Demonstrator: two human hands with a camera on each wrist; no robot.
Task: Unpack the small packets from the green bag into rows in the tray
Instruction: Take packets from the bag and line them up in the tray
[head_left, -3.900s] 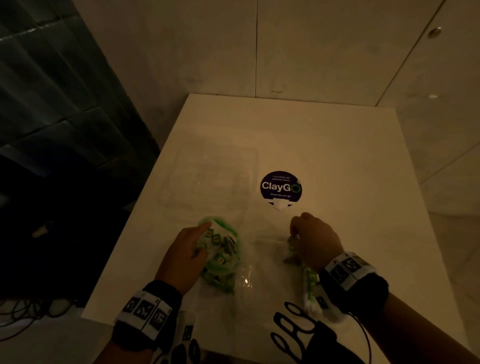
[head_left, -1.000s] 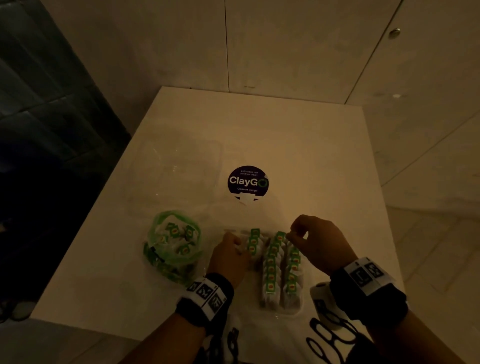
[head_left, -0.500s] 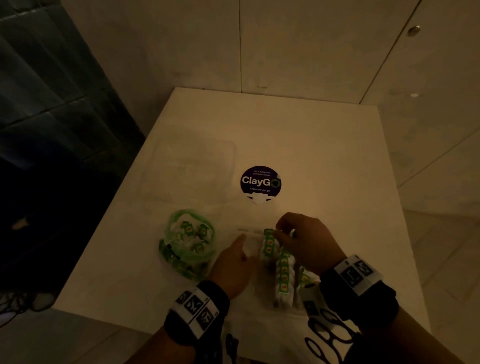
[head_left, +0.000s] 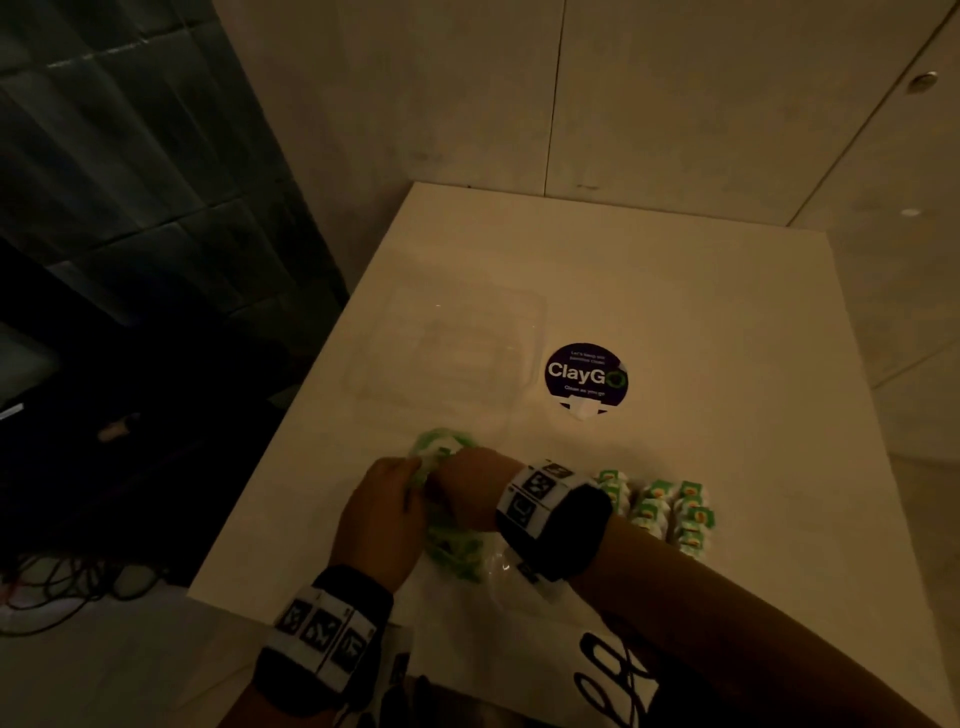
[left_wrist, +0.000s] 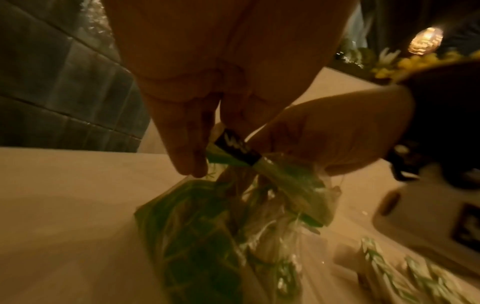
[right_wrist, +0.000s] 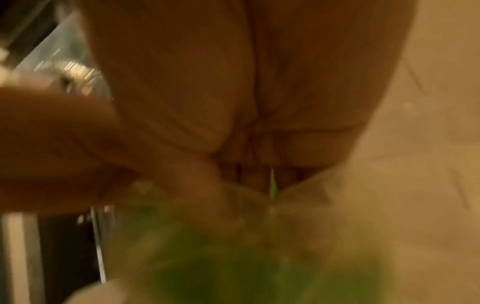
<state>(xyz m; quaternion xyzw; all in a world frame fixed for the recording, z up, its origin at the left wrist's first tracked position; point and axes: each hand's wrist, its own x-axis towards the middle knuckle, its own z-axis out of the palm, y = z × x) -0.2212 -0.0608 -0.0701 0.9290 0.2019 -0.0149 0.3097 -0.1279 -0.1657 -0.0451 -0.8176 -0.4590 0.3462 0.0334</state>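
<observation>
Both hands meet at the green bag (head_left: 451, 545), which lies on the white worktop (head_left: 675, 291) near its front-left edge. Taking the bag as the landmark: the left hand (head_left: 378, 522) sits against its left side, and the left wrist view shows its fingers (left_wrist: 187, 144) curled down onto the gathered plastic at the bag's mouth, pinching it beside a dark label strip (left_wrist: 237, 149). The right hand (head_left: 470, 493) reaches across from the right and covers the top of the bag; its fingers (right_wrist: 259, 176) are bent inward at the opening with a sliver of green between them, though the blur in the right wrist view keeps me from telling whether they hold the plastic or a packet inside. Just right of the bag, past the right wristband, small packets (head_left: 670, 512) stand in three short rows inside a clear tray (head_left: 501, 564) whose edges are hard to trace in the dim light. Beyond the bag, further from the person, a clear plastic lid (head_left: 457, 353) lies flat, and to the right of that lid is a round dark ClayGo sticker (head_left: 586, 376).
</observation>
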